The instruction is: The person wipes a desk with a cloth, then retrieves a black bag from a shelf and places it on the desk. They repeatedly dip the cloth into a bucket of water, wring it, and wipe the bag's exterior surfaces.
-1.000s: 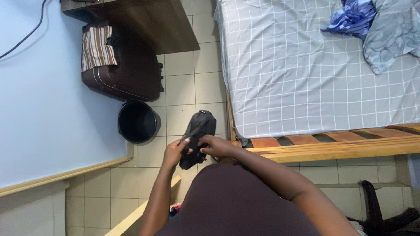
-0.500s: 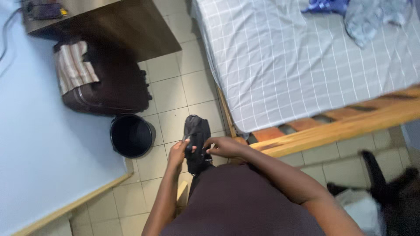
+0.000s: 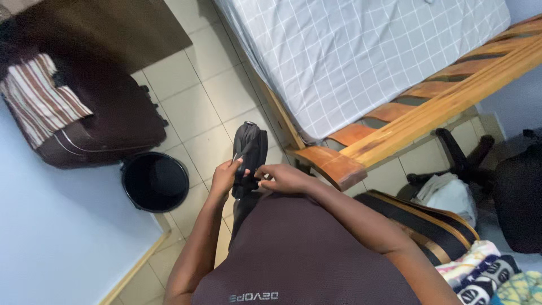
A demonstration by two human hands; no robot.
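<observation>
A bed with a grey checked sheet on a wooden frame fills the upper right, and a dark suitcase with a striped cloth draped over it stands at the upper left beside a wooden cabinet. A black bucket sits on the tiled floor just below the suitcase. At the right edge are a black office chair and a heap of patterned cloth.

The person stands over the floor with a small black bag held upright in front of the body, near the bed corner. The left hand wraps narrowly around the bag's left side, thumb and fingers pinching something at its edge, seemingly a zip pull or strap. The right hand closes on the lower part of the bag, steadying it.

The step in hand looks like working the bag's fastening. A further pull would need the right hand to hold the bag firm while the left draws along the edge.
</observation>
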